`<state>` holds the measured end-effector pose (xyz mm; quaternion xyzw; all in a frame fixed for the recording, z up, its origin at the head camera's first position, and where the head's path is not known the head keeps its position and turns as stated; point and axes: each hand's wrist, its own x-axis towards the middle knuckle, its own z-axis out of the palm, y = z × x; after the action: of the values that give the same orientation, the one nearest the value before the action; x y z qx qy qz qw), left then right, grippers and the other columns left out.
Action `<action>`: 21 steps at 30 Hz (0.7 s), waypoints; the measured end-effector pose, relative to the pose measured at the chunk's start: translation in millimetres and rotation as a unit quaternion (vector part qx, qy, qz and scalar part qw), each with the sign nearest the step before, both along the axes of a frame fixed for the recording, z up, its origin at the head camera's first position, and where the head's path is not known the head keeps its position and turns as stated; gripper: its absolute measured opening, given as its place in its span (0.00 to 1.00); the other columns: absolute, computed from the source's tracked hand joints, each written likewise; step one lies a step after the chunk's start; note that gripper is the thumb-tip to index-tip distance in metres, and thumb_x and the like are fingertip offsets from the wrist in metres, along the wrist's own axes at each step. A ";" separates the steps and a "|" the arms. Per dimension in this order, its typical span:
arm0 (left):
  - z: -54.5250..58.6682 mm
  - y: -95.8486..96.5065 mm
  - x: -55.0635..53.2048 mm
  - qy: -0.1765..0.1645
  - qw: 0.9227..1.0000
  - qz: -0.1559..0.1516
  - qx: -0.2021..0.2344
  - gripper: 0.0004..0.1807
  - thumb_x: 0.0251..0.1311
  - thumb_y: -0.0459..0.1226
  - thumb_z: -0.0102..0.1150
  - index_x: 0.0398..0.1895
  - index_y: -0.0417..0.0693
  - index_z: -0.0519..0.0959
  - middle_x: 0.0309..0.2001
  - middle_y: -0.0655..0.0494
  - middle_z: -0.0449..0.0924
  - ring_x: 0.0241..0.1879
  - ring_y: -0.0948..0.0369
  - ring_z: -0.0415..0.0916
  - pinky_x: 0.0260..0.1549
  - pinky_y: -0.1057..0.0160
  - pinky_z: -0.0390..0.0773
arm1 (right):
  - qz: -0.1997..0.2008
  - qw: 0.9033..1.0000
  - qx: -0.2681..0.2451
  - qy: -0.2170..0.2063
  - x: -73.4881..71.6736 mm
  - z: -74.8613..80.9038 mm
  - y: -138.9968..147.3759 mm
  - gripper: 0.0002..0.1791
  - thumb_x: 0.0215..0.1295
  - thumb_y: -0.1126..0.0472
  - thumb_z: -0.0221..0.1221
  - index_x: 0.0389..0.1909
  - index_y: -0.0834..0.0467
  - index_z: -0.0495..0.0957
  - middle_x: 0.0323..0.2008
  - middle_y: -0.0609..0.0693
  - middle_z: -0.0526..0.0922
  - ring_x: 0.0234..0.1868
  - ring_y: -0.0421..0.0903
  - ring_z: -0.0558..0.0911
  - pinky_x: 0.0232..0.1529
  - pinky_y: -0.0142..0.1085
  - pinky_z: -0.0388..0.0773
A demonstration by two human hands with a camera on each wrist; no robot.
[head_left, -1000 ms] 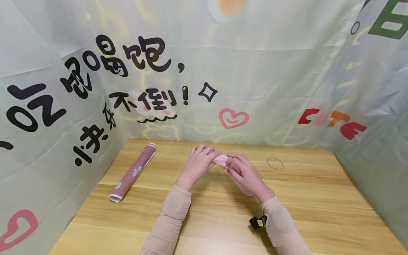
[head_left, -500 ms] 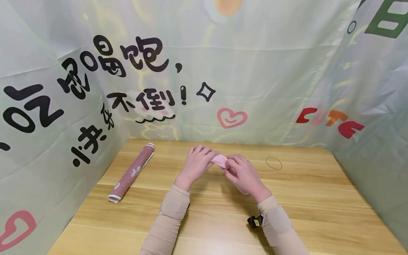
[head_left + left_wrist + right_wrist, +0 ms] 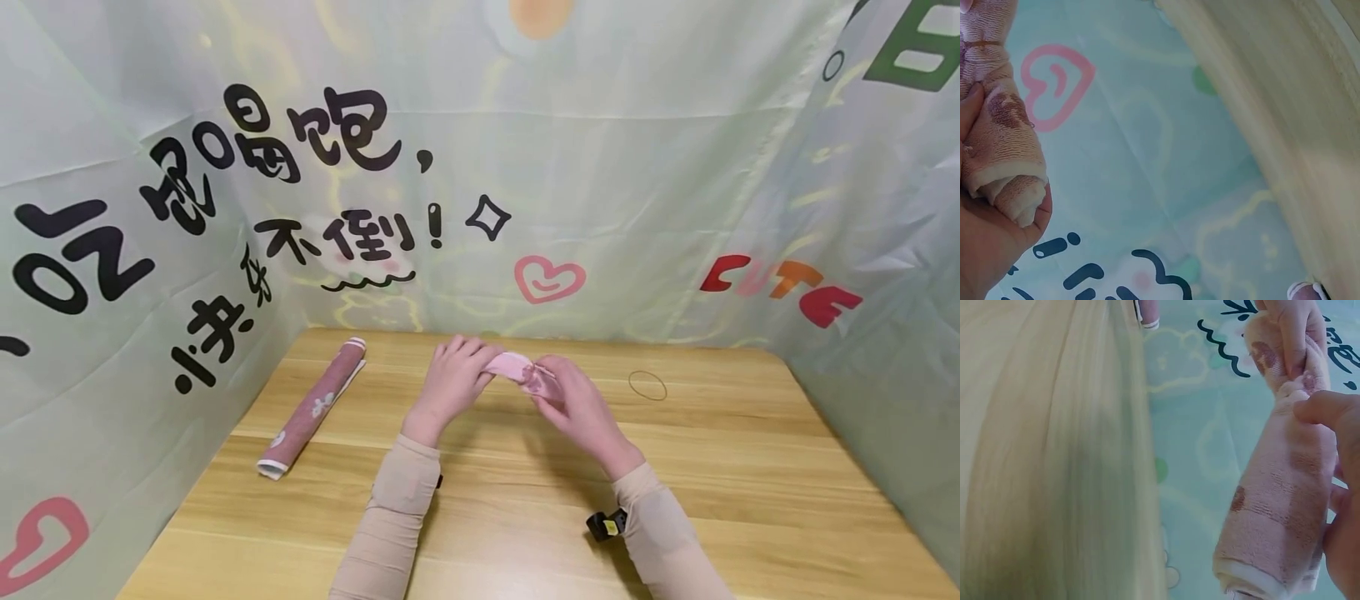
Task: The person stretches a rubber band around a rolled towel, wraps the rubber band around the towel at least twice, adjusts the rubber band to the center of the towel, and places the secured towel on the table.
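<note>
A pink rolled towel point(image 3: 512, 366) with darker patches is held up between both hands, above the table. My left hand point(image 3: 452, 383) grips one end of it, fingers over the top; in the left wrist view the palm point(image 3: 991, 250) lies under the white-edged end. My right hand point(image 3: 592, 412) grips the other part, and its thumb point(image 3: 1325, 407) presses near the pinched-in waist in the right wrist view. A thin brown band point(image 3: 984, 44) circles that waist. In the right wrist view the towel's longer part point(image 3: 1275, 487) slants down to a loose white-edged end.
On the left of the wooden table point(image 3: 750, 467) lies a second rolled towel point(image 3: 315, 408), dark pink with white ends. A thin elastic loop point(image 3: 647, 385) lies at the right rear. Printed cloth walls point(image 3: 637, 183) stand around the table's back and sides.
My left hand has shifted slightly left. The right fingers have moved off the waist, so more of the pink towel shows between the hands. The second towel and the loop stay put.
</note>
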<state>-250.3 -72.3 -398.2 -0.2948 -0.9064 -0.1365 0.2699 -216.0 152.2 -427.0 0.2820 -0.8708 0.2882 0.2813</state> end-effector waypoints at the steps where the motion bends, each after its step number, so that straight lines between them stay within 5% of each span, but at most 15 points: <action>1: 0.1 0.5 0.0 0.001 1.000 -0.002 0.000 0.18 0.61 0.45 0.62 0.55 0.60 0.79 0.49 0.60 0.83 0.48 0.57 0.74 0.43 0.55 0.71 | 0.000 1.000 0.002 0.003 0.1 -0.2 0.5 0.31 0.52 0.63 0.70 0.58 0.58 0.71 0.54 0.57 0.78 0.53 0.55 0.79 0.54 0.53 0.78; 13: -5.0 6.9 -1.0 0.034 0.999 -0.009 -0.027 0.17 0.60 0.45 0.64 0.53 0.63 0.79 0.47 0.62 0.82 0.50 0.58 0.74 0.43 0.57 0.71 | -0.011 0.998 0.037 0.048 -5.1 -6.3 5.3 0.18 0.53 0.58 0.70 0.44 0.54 0.78 0.50 0.55 0.80 0.51 0.54 0.79 0.52 0.51 0.78; 21: -3.4 7.8 0.7 0.005 1.000 -0.003 -0.024 0.17 0.61 0.45 0.62 0.54 0.60 0.79 0.49 0.60 0.82 0.51 0.57 0.75 0.45 0.55 0.71 | -0.017 0.998 0.052 0.044 -4.8 -7.5 3.6 0.16 0.54 0.57 0.69 0.42 0.54 0.77 0.48 0.55 0.80 0.50 0.54 0.79 0.51 0.49 0.78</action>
<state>-249.5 -64.4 -401.6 -0.3049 -0.9072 -0.1145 0.2665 -220.8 155.8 -434.4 0.2937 -0.8762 0.2247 0.3090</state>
